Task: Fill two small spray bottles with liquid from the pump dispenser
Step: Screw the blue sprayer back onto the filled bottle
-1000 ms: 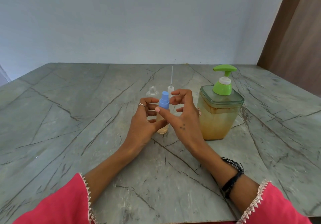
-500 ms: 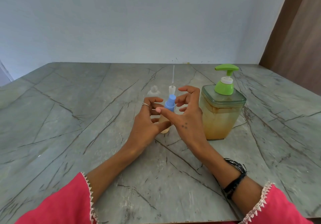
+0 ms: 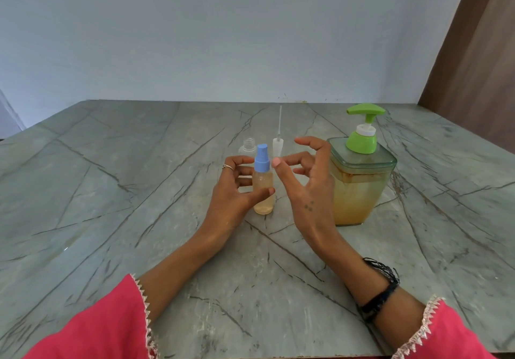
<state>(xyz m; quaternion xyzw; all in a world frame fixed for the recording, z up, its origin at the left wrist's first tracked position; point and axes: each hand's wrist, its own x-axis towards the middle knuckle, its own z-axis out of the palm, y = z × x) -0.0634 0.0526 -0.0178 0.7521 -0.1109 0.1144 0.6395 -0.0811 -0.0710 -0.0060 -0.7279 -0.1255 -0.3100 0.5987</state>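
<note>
At the centre of the frame the left hand [image 3: 237, 191] grips a small filled spray bottle [image 3: 263, 188] standing upright on the table, thumb across the front of the clear body and fingers curled round behind. This looks like a steadying hold, keeping the light bottle from tipping now that its blue spray cap [image 3: 262, 158] is on. The amber liquid reaches nearly to the neck, so I judge this bottle done.

The right hand [image 3: 309, 188] hovers just right of the cap, holding nothing, its fingers spread and loosely bent, the thumb tip near the cap but apart from it. That pose suggests it is free for the next bottle.

Just behind the filled bottle, slightly up and left, stands the second spray bottle [image 3: 249, 146], clear, uncapped and apparently empty. Its white spray head [image 3: 278, 141] stands beside it, dip tube pointing up, probably parked there to keep the tube off the table. To the right of centre sits the pump dispenser [image 3: 359, 180], a square clear container of amber liquid with a green pump, near enough to the bottles for easy filling.

The table [image 3: 111, 205] is grey-green marble with dark veins. A plain pale blue wall [image 3: 223, 38] fills the upper frame, and a brown wooden panel [image 3: 479, 52] runs down the upper right.
</note>
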